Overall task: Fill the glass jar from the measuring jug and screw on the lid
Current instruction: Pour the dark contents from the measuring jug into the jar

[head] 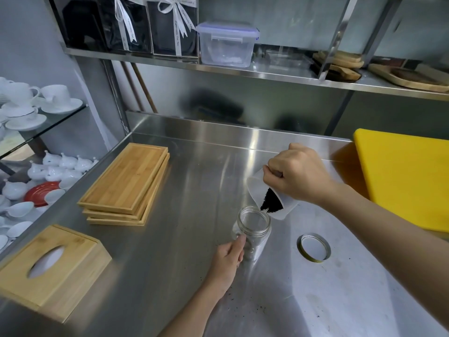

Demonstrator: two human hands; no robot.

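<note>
A clear glass jar (254,227) stands upright on the steel counter (194,190), mouth open. My left hand (228,261) grips its near side. My right hand (296,173) holds a white measuring jug (289,205) by the handle, tilted toward the jar, its spout just above the jar's rim. Dark granules (271,203) slide toward the spout. The jar's metal lid (314,247) lies upside down on the counter, to the right of the jar.
Stacked bamboo trays (126,183) lie to the left, a wooden tissue box (48,271) at the near left. A yellow cutting board (408,181) sits at the right. Dark specks dot the counter near the front. Shelves above hold containers; white crockery fills the left shelves.
</note>
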